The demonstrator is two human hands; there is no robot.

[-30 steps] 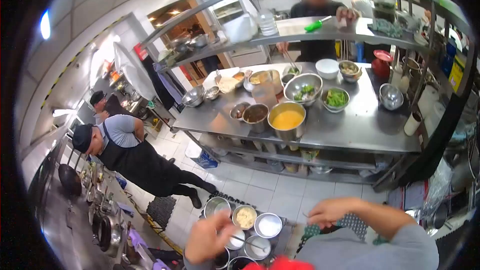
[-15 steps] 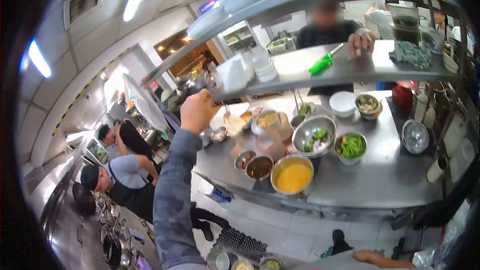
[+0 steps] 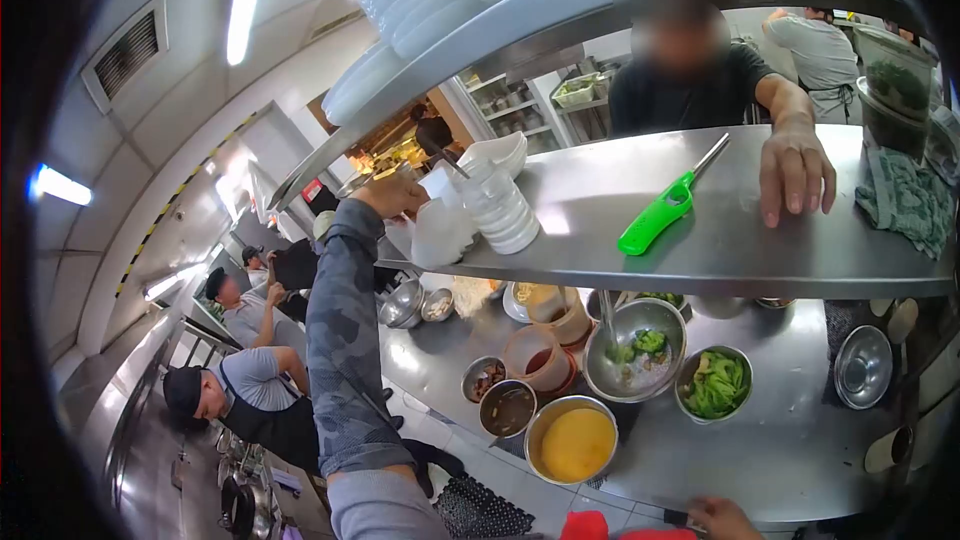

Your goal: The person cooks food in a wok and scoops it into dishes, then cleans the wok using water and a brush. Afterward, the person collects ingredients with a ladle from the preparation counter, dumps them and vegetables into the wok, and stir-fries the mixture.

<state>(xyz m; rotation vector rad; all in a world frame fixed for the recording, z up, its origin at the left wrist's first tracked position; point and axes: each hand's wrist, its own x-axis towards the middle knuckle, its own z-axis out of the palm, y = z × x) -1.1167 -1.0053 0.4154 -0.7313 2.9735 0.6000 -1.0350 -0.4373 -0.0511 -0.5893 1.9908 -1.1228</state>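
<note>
My left hand (image 3: pixel 392 196) reaches up to the steel shelf (image 3: pixel 590 195), fingers curled and closed against a white, scalloped-looking piece (image 3: pixel 440 232); what they pinch is hidden. Just right of it stand stacked clear plastic cups (image 3: pixel 500 215), with white dishes (image 3: pixel 497 152) behind. At the bottom edge my right hand (image 3: pixel 725 520) shows only partly, close to the counter's front edge and a red item (image 3: pixel 588 527); its fingers are too cut off to read. On the shelf lies a green gas lighter (image 3: pixel 660 218), near another person's hand (image 3: pixel 800 175) resting flat.
On the steel counter (image 3: pixel 700 460) below stand a bowl of yellow liquid (image 3: pixel 570 443), a bowl of green leaves (image 3: pixel 715 385) and a mixing bowl (image 3: pixel 650 385) with greens. White plates (image 3: pixel 410 5) are stacked overhead. Co-workers (image 3: pixel 245 390) stand at left. A cloth (image 3: pixel 905 198) hangs at right.
The view has moved closer to the shelf. My left hand has gone from in front of the shelf edge to the white pieces. My right hand now appears near the counter edge, beside something red.
</note>
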